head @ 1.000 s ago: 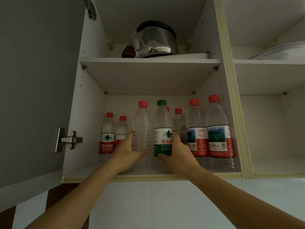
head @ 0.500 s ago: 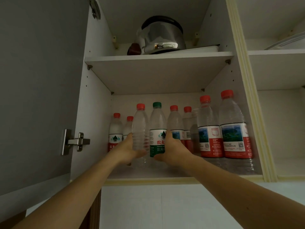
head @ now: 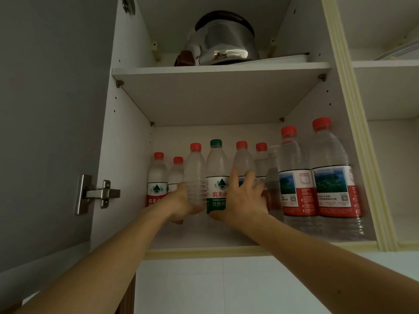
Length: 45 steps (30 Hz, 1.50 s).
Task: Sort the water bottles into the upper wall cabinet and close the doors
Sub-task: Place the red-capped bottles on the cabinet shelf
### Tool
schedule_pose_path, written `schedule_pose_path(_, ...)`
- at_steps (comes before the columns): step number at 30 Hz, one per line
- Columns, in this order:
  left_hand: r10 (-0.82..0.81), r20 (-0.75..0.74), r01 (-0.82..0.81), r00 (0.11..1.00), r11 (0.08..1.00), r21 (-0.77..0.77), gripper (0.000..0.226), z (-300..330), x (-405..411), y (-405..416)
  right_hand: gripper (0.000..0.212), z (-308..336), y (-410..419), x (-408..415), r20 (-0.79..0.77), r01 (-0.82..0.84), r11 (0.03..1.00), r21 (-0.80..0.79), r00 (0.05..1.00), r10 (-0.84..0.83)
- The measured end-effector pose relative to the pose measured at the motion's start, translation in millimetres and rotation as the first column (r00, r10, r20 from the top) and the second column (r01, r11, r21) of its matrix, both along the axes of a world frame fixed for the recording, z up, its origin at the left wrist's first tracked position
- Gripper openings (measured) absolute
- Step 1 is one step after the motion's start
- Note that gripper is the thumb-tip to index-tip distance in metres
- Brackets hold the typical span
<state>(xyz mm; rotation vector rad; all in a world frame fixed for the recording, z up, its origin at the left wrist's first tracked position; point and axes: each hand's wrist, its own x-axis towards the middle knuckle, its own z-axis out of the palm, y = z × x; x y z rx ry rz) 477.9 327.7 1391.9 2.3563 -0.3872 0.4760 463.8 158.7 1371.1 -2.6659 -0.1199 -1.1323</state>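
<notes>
On the lower shelf (head: 204, 242) of the open wall cabinet stands a row of water bottles. My left hand (head: 180, 201) grips a clear unlabelled bottle with a red cap (head: 195, 175), which stands upright on the shelf. Touching its right side is the green-capped, green-labelled bottle (head: 216, 177). My right hand (head: 243, 200) has its fingers spread straight beside that bottle, with the thumb against its lower front. Two small red-labelled bottles (head: 156, 182) stand at the left, two more (head: 260, 162) behind my right hand, and two large ones (head: 332, 189) at the right.
The grey cabinet door (head: 45, 109) hangs open at the left on its metal hinge (head: 97, 193). A steel kettle (head: 224, 41) sits on the upper shelf. The neighbouring compartment at the right holds plates (head: 399, 51). White wall tiles lie below the cabinet.
Both hands slid the clear and green-labelled bottles deeper onto the shelf. My right hand's fingers have opened and spread off the green-labelled bottle. The left still grips.
</notes>
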Motion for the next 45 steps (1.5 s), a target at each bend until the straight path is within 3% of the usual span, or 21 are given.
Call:
schedule_pose_path(2,0.016,-0.065,-0.02,0.998,0.999,-0.05,0.074,1,5,2,0.127,3,0,3,-0.056,-0.039,0.997,0.067,0.998,0.043)
schedule_pose_path(5,0.034,-0.102,-0.042,0.994,0.996,-0.073,0.092,4,15,4,0.126,8,-2,9,-0.1,-0.085,0.994,0.073,0.991,0.092)
schedule_pose_path(12,0.105,-0.11,-0.104,0.988,0.994,0.009,0.095,13,34,1,0.136,15,-5,23,-0.195,-0.223,0.962,0.157,0.948,0.251)
schedule_pose_path(18,0.163,-0.125,-0.151,0.979,0.983,0.101,0.097,16,46,-5,0.137,23,-13,37,-0.278,-0.199,0.968,0.154,0.931,0.236)
schedule_pose_path(24,0.254,0.04,-0.253,0.966,0.918,0.304,0.113,15,58,-7,0.14,27,-8,53,-0.303,-0.16,0.981,0.109,0.935,0.186)
schedule_pose_path(33,0.235,0.525,-0.531,0.818,0.659,0.533,0.154,21,65,7,0.142,32,-3,70,-0.362,-0.114,0.993,0.028,0.925,0.117)
schedule_pose_path(45,0.269,0.535,-0.58,0.801,0.575,0.578,0.15,23,91,12,0.14,25,-6,85,-0.33,-0.108,0.994,0.003,0.938,0.103)
